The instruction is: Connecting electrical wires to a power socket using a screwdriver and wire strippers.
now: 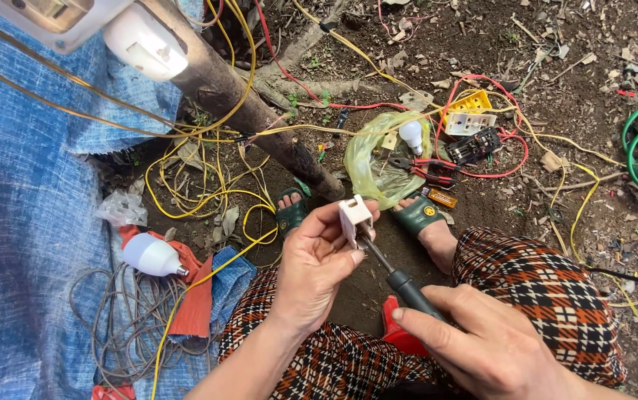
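My left hand [317, 265] grips a small white plastic socket part [354, 219] between thumb and fingers, held above my knees. My right hand [474, 339] is closed on the dark handle of a screwdriver [399, 278], whose thin shaft runs up-left and meets the underside of the white part. Both hands hover over bare soil between my sandalled feet [291, 211].
A wooden post [260, 118] leans across the upper left with white fittings on top. Yellow and red wires [208, 185] sprawl on the dirt. A yellow bag [378, 159] holds a bulb and pliers. Another bulb [152, 255], a grey cable coil and a blue tarp lie left; green hose at right.
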